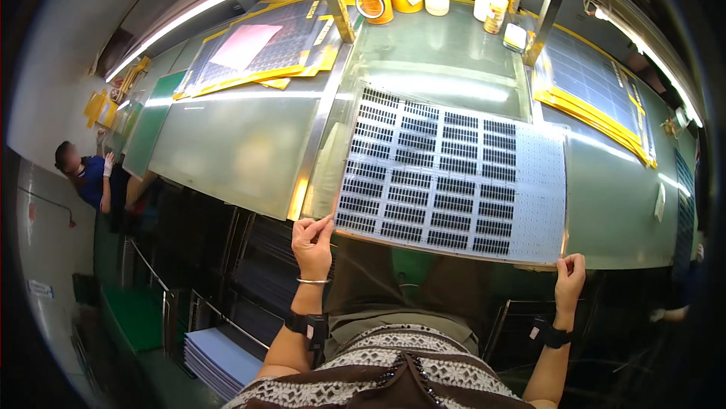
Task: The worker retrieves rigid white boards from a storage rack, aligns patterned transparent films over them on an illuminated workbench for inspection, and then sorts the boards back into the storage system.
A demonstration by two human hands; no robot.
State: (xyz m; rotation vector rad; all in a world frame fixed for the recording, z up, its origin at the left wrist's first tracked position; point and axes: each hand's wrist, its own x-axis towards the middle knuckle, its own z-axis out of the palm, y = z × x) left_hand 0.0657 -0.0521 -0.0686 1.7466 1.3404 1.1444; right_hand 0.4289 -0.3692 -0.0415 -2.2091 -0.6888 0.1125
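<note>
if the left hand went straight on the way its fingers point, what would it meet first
Most likely the near left corner of the flat, pale rectangular sheet with black grid blocks; the left hand appears to be at that corner, though depth there is hard to judge.

Just beyond the left hand's fingers (pixel 322 228) and the right hand's fingers (pixel 572 263), the flat, oblong panel (pixel 452 175) is pale grey with 4 columns of black, stripy blocks. Its right part is bluish white with tiny dots. Right of the right fingers, the smooth tabletop (pixel 612 220) is dull green. Far past the left fingers, a pink paper sheet (pixel 246 44) tops dark flat sheets (pixel 286 20) with yellow edges. Nearer than the fingers, the patterned top (pixel 401 379) is brown with white flowery bands.
</note>
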